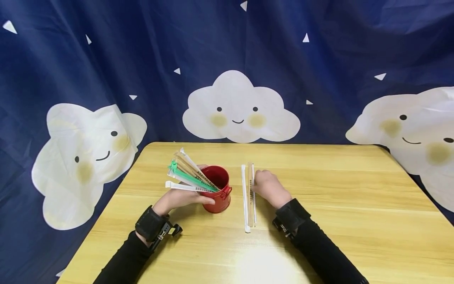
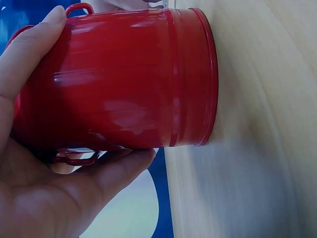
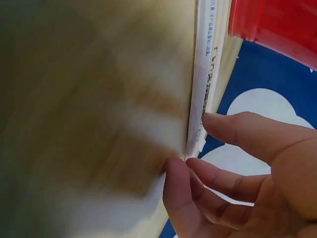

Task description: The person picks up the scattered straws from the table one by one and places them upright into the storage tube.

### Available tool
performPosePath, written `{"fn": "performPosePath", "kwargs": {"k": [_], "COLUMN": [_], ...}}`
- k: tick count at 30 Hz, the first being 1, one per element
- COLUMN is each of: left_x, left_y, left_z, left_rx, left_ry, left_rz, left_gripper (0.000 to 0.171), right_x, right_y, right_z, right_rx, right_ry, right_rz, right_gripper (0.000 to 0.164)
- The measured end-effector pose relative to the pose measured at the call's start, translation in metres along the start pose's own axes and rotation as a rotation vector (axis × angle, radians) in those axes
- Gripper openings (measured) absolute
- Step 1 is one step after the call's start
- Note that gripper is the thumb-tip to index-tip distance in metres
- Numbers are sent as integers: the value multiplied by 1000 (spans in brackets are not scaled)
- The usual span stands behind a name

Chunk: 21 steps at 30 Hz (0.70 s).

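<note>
My left hand (image 1: 179, 201) grips a red metal bucket (image 1: 219, 203), with the thumb along its near side. The left wrist view shows the bucket's side and small handle loops up close. Several wrapped straws (image 1: 198, 176), green, brown and white, lean out over the rim to the left. On the table lie a white wrapped straw (image 1: 245, 197), a brown one (image 1: 250, 209) and a thin white one (image 1: 254, 215), side by side. Bent over the thin straw is my right hand (image 1: 271, 187), thumb tip and fingertips right at it; I cannot tell whether they pinch it.
The light wooden table (image 1: 337, 189) reaches well to the right of the straws. Behind it hangs a dark blue curtain (image 1: 159, 51) printed with smiling clouds and small white triangles. Each wrist wears a black strap (image 1: 149, 225) with a small camera.
</note>
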State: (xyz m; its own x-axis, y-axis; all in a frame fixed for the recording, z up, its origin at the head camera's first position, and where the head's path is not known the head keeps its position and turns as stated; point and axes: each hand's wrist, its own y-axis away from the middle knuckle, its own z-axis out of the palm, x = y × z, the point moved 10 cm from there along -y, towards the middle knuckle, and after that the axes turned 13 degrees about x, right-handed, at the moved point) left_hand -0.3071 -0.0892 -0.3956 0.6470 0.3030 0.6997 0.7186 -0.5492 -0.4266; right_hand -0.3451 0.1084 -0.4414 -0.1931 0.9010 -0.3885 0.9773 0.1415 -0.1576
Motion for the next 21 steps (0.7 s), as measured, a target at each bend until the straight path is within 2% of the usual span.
{"fn": "performPosePath", "kwargs": {"k": [5,9,12,17,19,21], "left_x": [1,2,1,0,0,-2], "left_y": [0,-1,-1,1,1,0], "left_z": [-1,-3,-2,1,1,1], "left_rx": [8,19,4,-31,-28,-16], "left_ry": [15,-28,-45,-112,-116,-79], "left_rz": [17,26,17,19,15,2], "left_gripper": [83,81,81,81,81,81], "right_x": [3,7,10,12,13,15], "right_y": [-2,-3,-3,-4,-4,-3], "right_z": [2,2,3,4,4,4], "right_rx": [-9,-17,-27,-37,-37,-39], "right_ry": [-5,5,7,5,-2,-25], "right_rz": [63,114,144,146,144,153], "right_gripper": [20,18,16,16,17,18]}}
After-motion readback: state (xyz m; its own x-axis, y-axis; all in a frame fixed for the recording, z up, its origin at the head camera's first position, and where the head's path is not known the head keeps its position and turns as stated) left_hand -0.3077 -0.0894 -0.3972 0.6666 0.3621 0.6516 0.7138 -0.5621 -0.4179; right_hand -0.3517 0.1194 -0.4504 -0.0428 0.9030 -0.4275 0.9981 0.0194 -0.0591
